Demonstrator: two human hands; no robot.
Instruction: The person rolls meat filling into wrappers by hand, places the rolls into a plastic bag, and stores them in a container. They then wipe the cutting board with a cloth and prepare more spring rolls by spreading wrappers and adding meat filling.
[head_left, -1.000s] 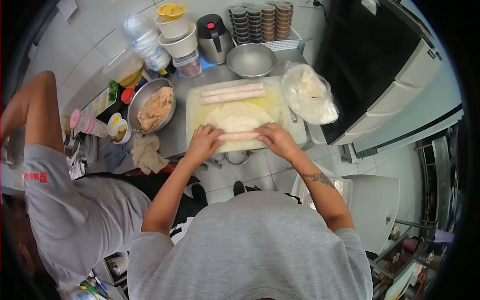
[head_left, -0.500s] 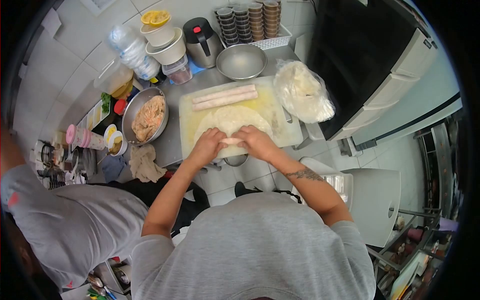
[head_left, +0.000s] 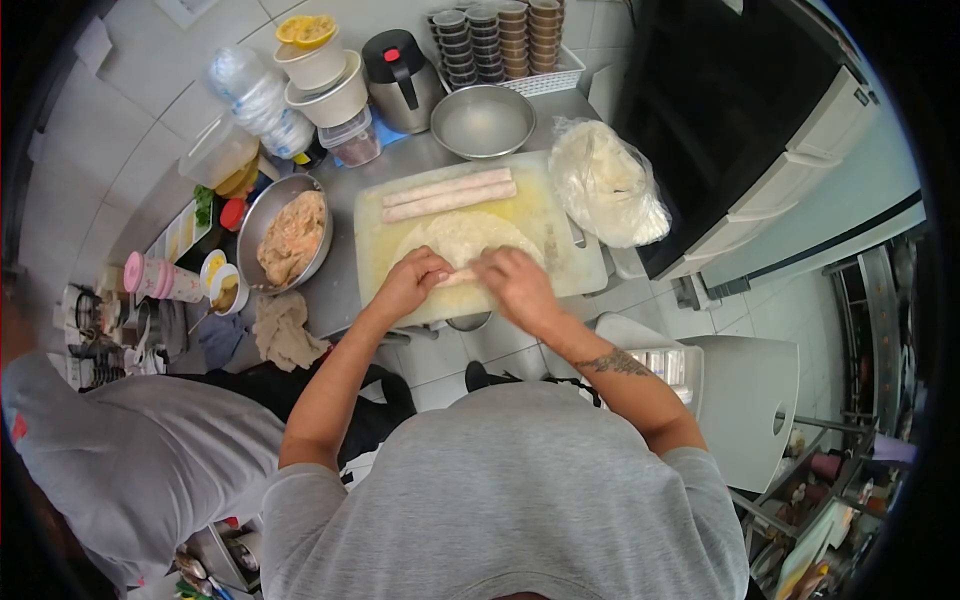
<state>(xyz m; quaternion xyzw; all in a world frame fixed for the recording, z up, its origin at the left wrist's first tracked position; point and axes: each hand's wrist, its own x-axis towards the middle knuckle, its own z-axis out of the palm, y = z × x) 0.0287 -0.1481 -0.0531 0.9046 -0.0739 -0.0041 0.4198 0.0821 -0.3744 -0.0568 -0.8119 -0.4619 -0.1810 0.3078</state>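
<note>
A thin, pale round sheet of dough (head_left: 470,232) lies on the white cutting board (head_left: 568,272), its near edge folded over a strip. My left hand (head_left: 410,283) grips the left end of that folded edge with curled fingers. Over the right end is my right hand (head_left: 517,285), its fingers smeared by motion, so its hold does not show. Beyond the sheet, two long rolls of dough (head_left: 448,196) rest side by side on the board.
Left of the board stands a metal bowl (head_left: 329,250) of orange-flecked filling (head_left: 293,238). An empty metal bowl (head_left: 483,122) and a thermos jug (head_left: 400,88) are behind. A plastic bag of dough (head_left: 610,188) sits at right. A person in grey (head_left: 170,450) is close on my left.
My right hand has shifted slightly right and is now blurred; before, both hands gripped the folded edge. The left hand has stayed at the edge. The neighbour's arm has moved a little.
</note>
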